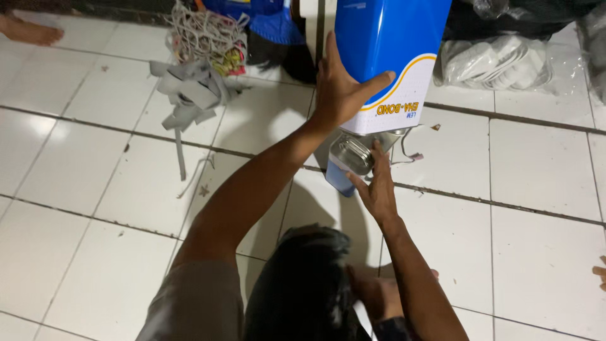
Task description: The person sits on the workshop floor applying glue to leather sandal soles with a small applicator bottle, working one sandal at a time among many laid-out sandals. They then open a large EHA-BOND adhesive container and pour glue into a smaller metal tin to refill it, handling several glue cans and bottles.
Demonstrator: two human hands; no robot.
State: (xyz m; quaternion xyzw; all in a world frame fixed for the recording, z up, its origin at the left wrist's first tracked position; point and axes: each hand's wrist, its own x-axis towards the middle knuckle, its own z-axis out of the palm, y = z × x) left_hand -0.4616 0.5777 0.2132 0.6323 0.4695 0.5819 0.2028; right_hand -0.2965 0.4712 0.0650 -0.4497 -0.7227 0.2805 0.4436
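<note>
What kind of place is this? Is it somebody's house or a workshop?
Probably a home workshop, set up on the floor. The white tiled floor holds a heap of grey straps and bagged white pieces, while the left hand and right hand tip a big blue-and-white can.

We see a dim scene lit from near the camera: the white floor tiles (82,170) glare softly toward nine o'clock and darken toward twelve. Arm shadows fall on the tiles at centre. The plastic bag (505,60) at one o'clock glints. Edges look slightly soft and grainy; the bottom foreground blurs.
</note>
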